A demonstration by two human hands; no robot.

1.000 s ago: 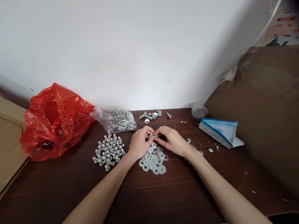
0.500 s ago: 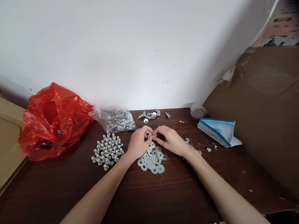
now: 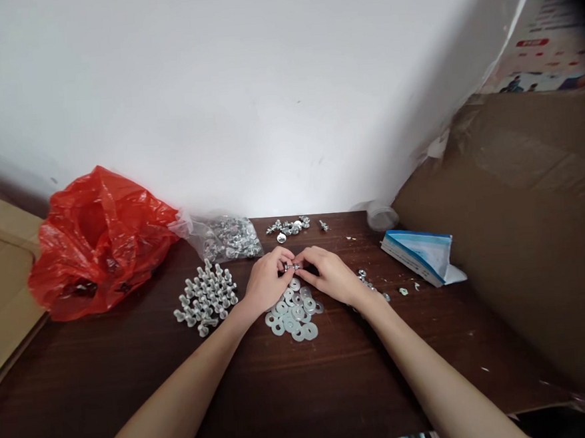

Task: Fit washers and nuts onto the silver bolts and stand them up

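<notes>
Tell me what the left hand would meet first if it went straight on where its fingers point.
Most likely the right hand, at its fingertips, just past the small bolt that the left hand holds. Depth is hard to judge from this one view.

A plain white wall (image 3: 188, 99) rises behind a dark brown wooden table (image 3: 265, 394).

The table (image 3: 265, 394) is dark brown. Left of the table's middle, the bag (image 3: 108, 238) is bright red. At its right, the packet (image 3: 420, 253) is blue and white.
</notes>
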